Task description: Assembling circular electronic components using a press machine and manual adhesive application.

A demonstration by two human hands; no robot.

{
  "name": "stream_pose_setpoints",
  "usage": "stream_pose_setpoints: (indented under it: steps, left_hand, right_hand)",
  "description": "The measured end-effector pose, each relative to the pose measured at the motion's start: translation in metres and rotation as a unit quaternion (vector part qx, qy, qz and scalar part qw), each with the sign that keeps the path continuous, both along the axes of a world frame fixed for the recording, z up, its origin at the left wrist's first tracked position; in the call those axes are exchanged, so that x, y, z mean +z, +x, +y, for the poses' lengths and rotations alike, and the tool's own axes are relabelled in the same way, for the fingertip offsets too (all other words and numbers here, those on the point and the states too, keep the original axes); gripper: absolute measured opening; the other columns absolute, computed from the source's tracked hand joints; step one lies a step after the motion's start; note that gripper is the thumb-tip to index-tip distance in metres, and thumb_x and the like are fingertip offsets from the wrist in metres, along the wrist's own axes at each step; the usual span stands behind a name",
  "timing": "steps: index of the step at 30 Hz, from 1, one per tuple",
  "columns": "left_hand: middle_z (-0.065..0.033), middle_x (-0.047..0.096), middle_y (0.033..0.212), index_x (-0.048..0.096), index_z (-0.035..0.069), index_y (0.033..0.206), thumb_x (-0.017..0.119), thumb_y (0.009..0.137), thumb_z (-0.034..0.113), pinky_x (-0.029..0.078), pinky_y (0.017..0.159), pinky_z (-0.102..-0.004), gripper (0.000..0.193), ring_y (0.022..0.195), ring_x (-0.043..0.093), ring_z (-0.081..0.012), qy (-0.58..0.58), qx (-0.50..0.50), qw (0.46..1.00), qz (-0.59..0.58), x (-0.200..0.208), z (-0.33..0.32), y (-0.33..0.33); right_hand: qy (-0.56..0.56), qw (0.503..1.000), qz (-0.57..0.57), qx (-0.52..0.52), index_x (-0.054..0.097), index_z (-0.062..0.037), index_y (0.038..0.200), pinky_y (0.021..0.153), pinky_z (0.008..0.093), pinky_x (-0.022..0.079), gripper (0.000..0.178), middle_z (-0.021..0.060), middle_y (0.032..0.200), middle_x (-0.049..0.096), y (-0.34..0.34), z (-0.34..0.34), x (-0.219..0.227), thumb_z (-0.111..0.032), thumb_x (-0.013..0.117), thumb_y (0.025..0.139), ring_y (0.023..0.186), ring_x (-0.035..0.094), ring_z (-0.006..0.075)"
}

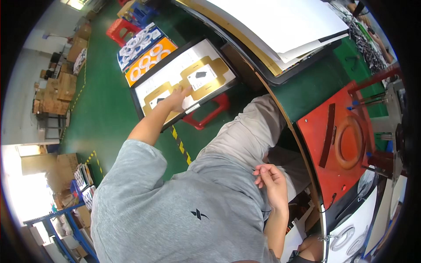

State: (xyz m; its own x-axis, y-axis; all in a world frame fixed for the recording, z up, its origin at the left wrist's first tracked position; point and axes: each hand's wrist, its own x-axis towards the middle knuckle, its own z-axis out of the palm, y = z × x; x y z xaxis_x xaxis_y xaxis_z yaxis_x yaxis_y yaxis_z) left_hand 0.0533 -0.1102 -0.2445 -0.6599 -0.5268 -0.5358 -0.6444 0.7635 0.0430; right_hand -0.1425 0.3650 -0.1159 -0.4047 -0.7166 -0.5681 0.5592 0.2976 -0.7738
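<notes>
My left hand (177,99) reaches out to a black-rimmed tray (198,107). Its fingers are spread and rest on the sheets inside, between two flat gold-and-white card blanks. One gold card blank (212,85), with a dark device pictured on it, lies to the right of the hand. The other gold card blank (151,97) is partly covered by the hand. Over my lap is my right hand (272,182), its fingers curled and thumb close to them. A tiny dark bit shows at those fingertips, too small to name.
A red stool (221,105) supports the tray. Beyond the tray are white rings on orange sheets (151,57). White sheets (280,26) are stacked on the table at upper right. A red machine plate (335,136) with a brown ring stands at my right.
</notes>
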Motion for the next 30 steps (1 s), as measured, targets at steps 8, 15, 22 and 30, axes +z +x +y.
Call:
stream_pose_setpoints:
  steps: [8, 15, 22, 30]
  left_hand:
    - [-0.0238, 0.071, 0.116, 0.048, 0.015, 0.149, 0.063, 0.080, -0.001, 0.055, 0.093, -0.0503, 0.072, 0.107, 0.068, -0.0433, -0.056, 0.038, 0.994, 0.089, 0.052, 0.022, 0.007]
    - [-0.0151, 0.064, 0.082, 0.062, 0.006, 0.088, 0.060, 0.079, -0.003, 0.051, 0.075, -0.0475, 0.013, 0.084, 0.065, -0.0361, -0.449, -0.048, 0.801, 0.393, 0.146, -0.014, 0.034]
    - [-0.0141, 0.066, 0.089, 0.063, 0.000, 0.090, 0.059, 0.072, -0.017, 0.054, 0.077, -0.0386, 0.026, 0.085, 0.066, -0.0321, -0.439, -0.202, 0.673, 0.560, 0.309, 0.061, 0.022]
    - [-0.0149, 0.063, 0.109, 0.065, -0.001, 0.108, 0.058, 0.081, -0.015, 0.053, 0.086, -0.0328, 0.032, 0.100, 0.063, -0.0275, -0.247, -0.197, 0.644, 0.697, 0.333, 0.115, -0.035]
  right_hand:
    - [0.001, 0.999, 0.022, 0.037, 0.069, -0.0010, 0.116, 0.066, 0.0214, 0.046, 0.022, 0.0037, 0.098, 0.072, 0.003, -0.013, 0.010, -0.019, 0.060, 0.108, 0.076, 0.062, 0.0072]
    - [-0.012, 0.969, 0.243, 0.055, 0.060, 0.0018, 0.130, 0.080, 0.0301, 0.055, 0.038, 0.0098, 0.119, 0.066, 0.007, -0.037, 0.005, -0.016, 0.072, 0.098, 0.090, 0.066, 0.0153]
    - [-0.103, 0.797, 0.592, -0.060, 0.028, 0.0007, 0.160, 0.118, 0.0460, 0.038, 0.098, 0.0234, 0.155, 0.042, 0.001, -0.095, 0.066, -0.011, 0.086, 0.082, 0.143, 0.043, 0.0425]
    - [-0.159, 0.845, 0.507, -0.061, 0.071, -0.0003, 0.116, 0.081, 0.0338, 0.056, 0.023, 0.0180, 0.104, 0.074, -0.001, -0.019, 0.104, 0.001, 0.071, 0.093, 0.091, 0.074, 0.0315]
